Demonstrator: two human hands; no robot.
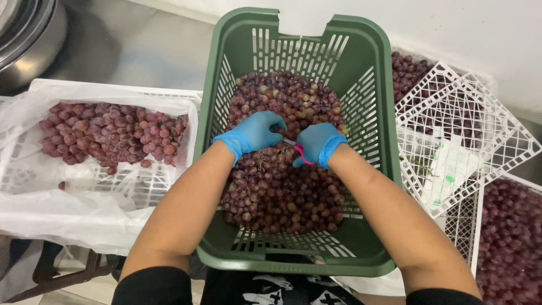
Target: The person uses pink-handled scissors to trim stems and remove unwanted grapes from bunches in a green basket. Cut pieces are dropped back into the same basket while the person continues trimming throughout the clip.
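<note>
At the centre of the view, a green basket [361, 62] was seen, heaped with loose red grapes [279, 195]. Both hands, gloved in blue, were lowered into it over the grapes. The left hand [255, 133] was curled shut on a cluster of grapes, while the right hand [317, 144] was closed around pink-handled scissors [301, 152]; the blades were hidden between the gloves. Toward nine o'clock, a white crate [113, 186] lined with a white plastic bag [68, 217] was filled with bunches of grapes [107, 135]. Toward three o'clock, empty white crates [480, 130] were stacked askew over more grapes [511, 231]. At eleven o'clock, a metal bowl [28, 45] was set on the steel surface [147, 51].
</note>
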